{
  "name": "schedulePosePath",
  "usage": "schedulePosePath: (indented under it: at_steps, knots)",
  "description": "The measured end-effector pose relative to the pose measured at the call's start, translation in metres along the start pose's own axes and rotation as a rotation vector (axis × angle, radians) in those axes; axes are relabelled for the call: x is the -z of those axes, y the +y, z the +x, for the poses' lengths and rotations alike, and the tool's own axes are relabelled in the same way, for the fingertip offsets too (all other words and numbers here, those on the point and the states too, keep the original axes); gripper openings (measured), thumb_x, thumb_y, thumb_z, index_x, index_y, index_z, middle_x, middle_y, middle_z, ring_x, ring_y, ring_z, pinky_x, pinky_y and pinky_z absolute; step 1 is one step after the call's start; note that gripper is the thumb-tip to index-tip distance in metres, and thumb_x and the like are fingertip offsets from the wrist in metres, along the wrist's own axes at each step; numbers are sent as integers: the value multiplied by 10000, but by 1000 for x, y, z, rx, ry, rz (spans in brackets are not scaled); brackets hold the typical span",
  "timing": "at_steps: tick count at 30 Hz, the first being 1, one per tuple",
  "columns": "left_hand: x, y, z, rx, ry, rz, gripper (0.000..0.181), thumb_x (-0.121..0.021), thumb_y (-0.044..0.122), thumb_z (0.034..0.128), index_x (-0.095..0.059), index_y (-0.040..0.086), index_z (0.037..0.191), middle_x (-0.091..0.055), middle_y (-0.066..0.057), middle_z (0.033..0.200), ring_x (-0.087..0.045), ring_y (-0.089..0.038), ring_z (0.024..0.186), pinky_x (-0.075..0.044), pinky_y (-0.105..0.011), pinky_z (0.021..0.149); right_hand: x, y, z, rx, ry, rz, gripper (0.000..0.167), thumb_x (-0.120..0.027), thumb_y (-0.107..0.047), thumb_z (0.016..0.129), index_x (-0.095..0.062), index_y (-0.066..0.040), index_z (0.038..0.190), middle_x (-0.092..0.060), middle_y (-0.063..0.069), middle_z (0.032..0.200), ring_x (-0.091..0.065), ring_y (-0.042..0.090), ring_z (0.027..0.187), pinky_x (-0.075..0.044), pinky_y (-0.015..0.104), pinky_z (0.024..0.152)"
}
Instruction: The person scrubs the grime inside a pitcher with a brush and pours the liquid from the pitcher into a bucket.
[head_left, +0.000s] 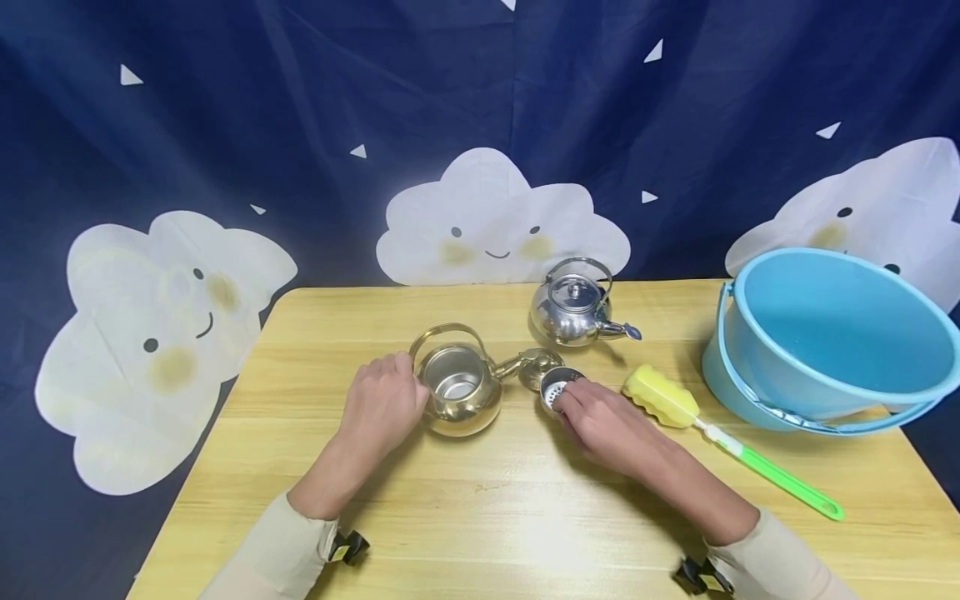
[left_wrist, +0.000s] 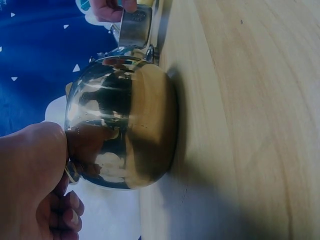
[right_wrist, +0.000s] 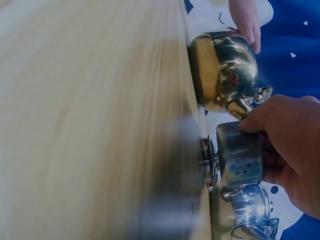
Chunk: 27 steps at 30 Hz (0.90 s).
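A gold-coloured teapot (head_left: pixel 461 410) stands upright and lidless on the table, its spout towards the right. My left hand (head_left: pixel 386 396) grips the lower left end of its arched handle (head_left: pixel 442 330). Between thumb and fingers, my right hand (head_left: pixel 603 425) pinches the rim of a metal tea strainer (right_wrist: pixel 239 159), a cup with holes in its bottom and side. The gold teapot's lid (head_left: pixel 537 368) lies on the table by the spout tip. In the right wrist view the strainer is just above the lid; whether they touch I cannot tell.
Behind stands a silver teapot (head_left: pixel 573 321) with its lid on. To the right lies a yellow sponge brush (head_left: pixel 660 396) with a green handle, beside a large light-blue bucket (head_left: pixel 750 354). A dark blue curtain (head_left: pixel 322 108) with clouds hangs behind the wooden table (head_left: pixel 465 533).
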<state>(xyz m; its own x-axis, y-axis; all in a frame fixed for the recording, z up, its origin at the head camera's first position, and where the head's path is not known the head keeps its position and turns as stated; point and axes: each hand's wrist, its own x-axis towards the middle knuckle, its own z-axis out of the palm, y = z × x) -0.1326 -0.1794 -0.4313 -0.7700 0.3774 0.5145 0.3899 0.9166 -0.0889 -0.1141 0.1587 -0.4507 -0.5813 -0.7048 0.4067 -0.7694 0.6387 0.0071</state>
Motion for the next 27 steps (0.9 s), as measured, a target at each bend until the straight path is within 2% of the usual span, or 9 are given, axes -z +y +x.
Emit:
schedulePosePath:
  at_steps: [6, 12, 27]
  knots:
    - [0, 0, -1, -6, 10, -3, 194, -434, 161, 863, -450, 52, 703, -303, -2, 598, -328, -190, 516, -316, -319, 503, -3, -1, -1, -3, 1, 0, 145, -759, -52, 836, -653, -75, 933, -676, 53, 928, -680, 209, 893, -604, 342, 839]
    - [-2, -1, -1, -2, -3, 6, 223, -388, 185, 881, -455, 52, 715, -363, -25, 597, -346, -199, 526, -331, -331, 507, -4, -1, -2, -9, -10, 0, 143, -760, -53, 848, -651, -82, 934, -678, 50, 930, -686, 209, 894, -606, 340, 842]
    - [1, 0, 0, 14, -42, 5, 224, -401, 185, 913, -470, 48, 750, -438, -57, 614, -382, -213, 541, -362, -346, 524, -4, -3, -4, -19, -12, 22, 116, -744, -70, 860, -636, -98, 893, -652, 23, 883, -654, 171, 815, -597, 312, 751]
